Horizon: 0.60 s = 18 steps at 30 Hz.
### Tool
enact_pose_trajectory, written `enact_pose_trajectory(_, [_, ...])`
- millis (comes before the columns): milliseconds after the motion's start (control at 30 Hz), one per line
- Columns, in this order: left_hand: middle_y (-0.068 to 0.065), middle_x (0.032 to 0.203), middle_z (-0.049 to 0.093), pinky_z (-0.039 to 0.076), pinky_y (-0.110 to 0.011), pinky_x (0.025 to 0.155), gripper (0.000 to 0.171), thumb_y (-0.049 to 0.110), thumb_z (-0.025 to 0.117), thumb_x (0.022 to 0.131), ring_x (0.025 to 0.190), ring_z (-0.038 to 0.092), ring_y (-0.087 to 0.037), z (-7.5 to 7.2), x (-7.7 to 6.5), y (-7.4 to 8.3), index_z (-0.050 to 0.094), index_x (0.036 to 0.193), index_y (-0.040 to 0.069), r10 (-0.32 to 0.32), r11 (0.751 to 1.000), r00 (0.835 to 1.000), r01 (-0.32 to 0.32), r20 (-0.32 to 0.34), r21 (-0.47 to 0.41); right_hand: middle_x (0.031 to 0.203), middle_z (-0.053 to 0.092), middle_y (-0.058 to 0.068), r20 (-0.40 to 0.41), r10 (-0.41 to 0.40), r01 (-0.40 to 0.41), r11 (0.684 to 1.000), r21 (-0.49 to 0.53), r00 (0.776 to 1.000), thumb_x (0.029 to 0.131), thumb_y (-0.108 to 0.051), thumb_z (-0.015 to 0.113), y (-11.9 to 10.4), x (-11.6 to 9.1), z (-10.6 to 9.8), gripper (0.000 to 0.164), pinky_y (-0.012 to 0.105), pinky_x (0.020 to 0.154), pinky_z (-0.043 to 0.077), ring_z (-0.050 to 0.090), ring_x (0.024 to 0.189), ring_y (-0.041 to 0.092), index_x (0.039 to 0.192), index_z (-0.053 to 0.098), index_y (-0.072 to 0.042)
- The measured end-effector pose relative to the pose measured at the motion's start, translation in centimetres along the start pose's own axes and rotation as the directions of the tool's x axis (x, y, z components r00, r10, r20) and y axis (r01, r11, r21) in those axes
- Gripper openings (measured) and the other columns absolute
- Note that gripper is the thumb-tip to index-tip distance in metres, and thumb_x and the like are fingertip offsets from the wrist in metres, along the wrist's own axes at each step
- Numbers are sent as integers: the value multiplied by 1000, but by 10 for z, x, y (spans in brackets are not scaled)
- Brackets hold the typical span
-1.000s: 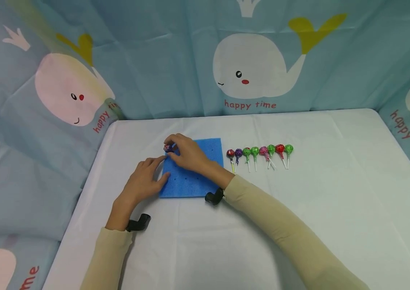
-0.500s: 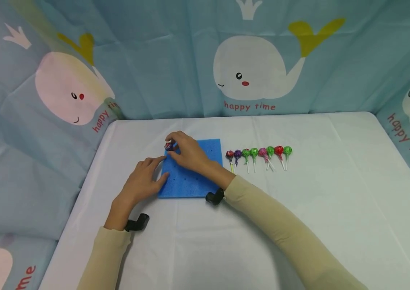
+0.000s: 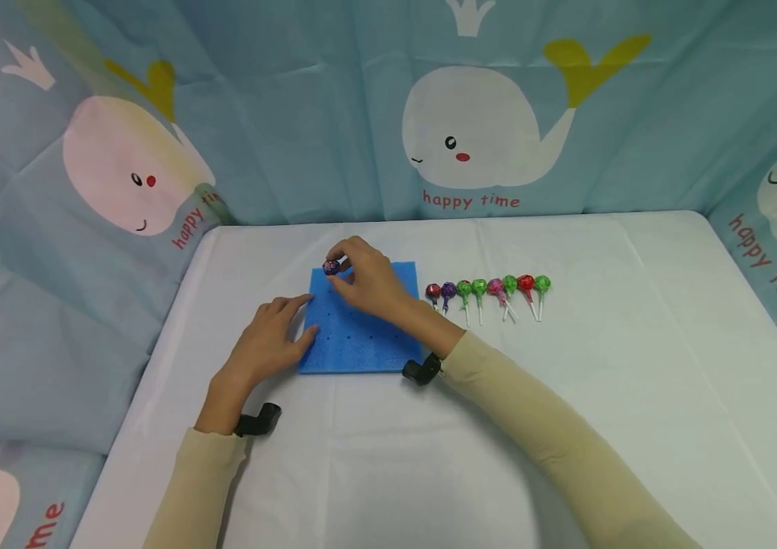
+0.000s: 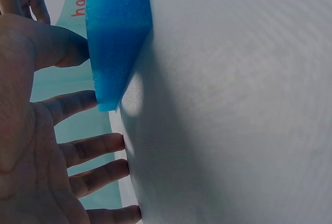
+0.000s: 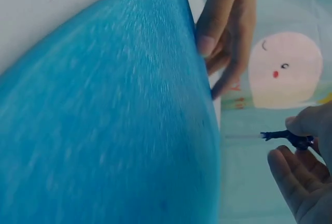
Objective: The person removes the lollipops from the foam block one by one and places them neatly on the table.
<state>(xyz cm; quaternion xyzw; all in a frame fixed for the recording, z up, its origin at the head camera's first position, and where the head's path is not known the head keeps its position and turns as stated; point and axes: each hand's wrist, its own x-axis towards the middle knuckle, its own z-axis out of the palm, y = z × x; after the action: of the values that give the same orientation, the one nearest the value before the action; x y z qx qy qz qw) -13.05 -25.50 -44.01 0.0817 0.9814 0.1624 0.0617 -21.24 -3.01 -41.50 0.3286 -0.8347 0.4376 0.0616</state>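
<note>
My right hand (image 3: 373, 280) pinches a dark purple-blue lollipop (image 3: 331, 268) by its wrapped head, over the back part of a blue foam block (image 3: 361, 354). In the right wrist view the lollipop (image 5: 298, 140) has its thin white stick pointing at the foam surface, the stick's end close to it. My left hand (image 3: 266, 345) rests at the block's left side, fingers spread and fairly straight. The left wrist view shows its thumb and index fingertip against the edge of the foam (image 4: 116, 42), the other fingertips on the white cloth. Small holes dot the block's top.
Right of the block lies a row of several wrapped lollipops (image 3: 480, 288), red, purple, green and pink, sticks mostly toward me. A white cloth (image 3: 635, 366) covers the table. A blue whale-print curtain (image 3: 333, 114) hangs behind and at the sides.
My right hand, with the lollipop, has shifted right and slightly back from the block's back left corner. The left hand stays in place at the block's edge.
</note>
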Motion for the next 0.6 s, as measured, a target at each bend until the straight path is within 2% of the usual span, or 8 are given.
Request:
enact_pose_trajectory(300, [-26,157,49,44,-73,114,66,40,59,104,144,45,-50,-1,-3,-1,42,162,13,-13,1000,1000,13,10,19,122,68,12,13,6,-6,1000,-10,1000,99,-14,72,-2,-15,-24,32,31,90,64,75,106,22,128,64,-5])
enact_pose_trajectory(600, [-26,156,50,45,-72,113,66,42,58,104,143,46,-50,0,-1,1,43,162,13,-5,1000,1000,5,-2,23,123,70,12,-38,7,-7,1000,0,999,98,-11,74,5,-38,-42,31,34,92,65,77,105,23,127,65,-5])
